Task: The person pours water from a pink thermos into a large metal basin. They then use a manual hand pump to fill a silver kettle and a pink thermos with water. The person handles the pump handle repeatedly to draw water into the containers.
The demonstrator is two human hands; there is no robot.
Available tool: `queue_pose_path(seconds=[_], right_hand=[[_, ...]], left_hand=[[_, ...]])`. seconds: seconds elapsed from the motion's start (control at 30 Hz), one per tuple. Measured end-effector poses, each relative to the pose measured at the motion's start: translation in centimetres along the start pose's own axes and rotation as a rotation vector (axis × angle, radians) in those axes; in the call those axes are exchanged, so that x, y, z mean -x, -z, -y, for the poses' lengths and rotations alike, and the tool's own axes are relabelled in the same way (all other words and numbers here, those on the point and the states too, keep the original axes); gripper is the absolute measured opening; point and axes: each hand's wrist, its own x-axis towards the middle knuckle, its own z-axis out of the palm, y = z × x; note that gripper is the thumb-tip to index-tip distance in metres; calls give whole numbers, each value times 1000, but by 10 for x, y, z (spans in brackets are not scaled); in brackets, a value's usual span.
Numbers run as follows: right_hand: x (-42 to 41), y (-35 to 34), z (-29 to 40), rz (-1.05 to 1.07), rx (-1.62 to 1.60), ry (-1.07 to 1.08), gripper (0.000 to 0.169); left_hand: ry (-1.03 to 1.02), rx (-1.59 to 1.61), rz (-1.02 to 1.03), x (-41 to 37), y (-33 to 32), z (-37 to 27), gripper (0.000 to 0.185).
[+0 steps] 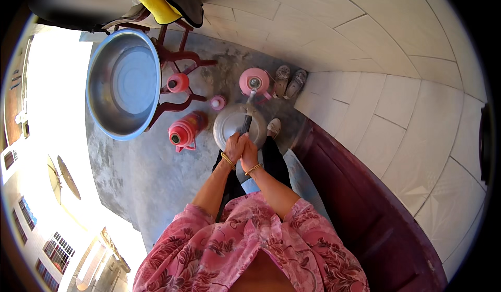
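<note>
Both my left hand (234,146) and my right hand (249,149) grip the dark handle of a metal kettle (224,124), side by side. The kettle's spout (251,96) points away from me, its tip over the open mouth of a pink thermos flask (245,77). Whether water is flowing cannot be made out. To the left, a red thermos flask (192,127) stands with its mouth uncovered. A small pink cap (218,102) lies on the concrete floor between the flasks. Another red flask or cap with a black stopper (177,83) is beside the wooden stand.
A large metal basin (133,81) rests on a dark red wooden stand (180,55) at left. Shoes (289,81) sit by the tiled wall (352,45). A maroon door panel (352,202) runs along my right. Yellow and black cloths (156,2) hang at top left.
</note>
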Motion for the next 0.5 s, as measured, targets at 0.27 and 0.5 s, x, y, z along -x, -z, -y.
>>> queue_pose_path(seconds=[0.27,0.5], right_hand=[[-13,6,0,-47,35,40,30],[-19,13,5,-25,30,-46,20]], left_hand=[[-3,-57,-50,-11,-9,-5,36],[14,-85,-49,-19,-14,1,38]])
